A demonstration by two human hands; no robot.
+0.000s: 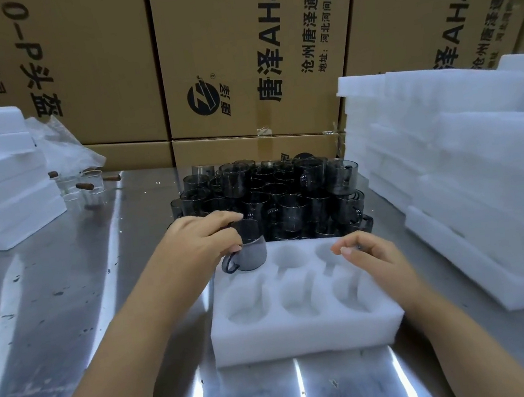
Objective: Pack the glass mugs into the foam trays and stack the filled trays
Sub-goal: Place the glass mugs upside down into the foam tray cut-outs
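While left hand [200,242] grips mug [251,249] at far-left corner of tray [304,335], right hand [371,255] loose, empty: misaligned handle [229,265] may jam, tipping mug.

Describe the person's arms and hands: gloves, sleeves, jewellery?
The left hand and right hand are bare, no gloves. The left forearm and right forearm are uncovered down to the frame edge; no sleeve shows. No ring, watch or bracelet is visible. Nails look short, unpainted.

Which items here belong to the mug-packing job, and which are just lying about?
Job: left hand gripping dark mug; six-pocket foam tray; mug pile; left foam stack; right foam stack.
Lying about: clear wooden-handled glasses; plastic bag; cardboard boxes.
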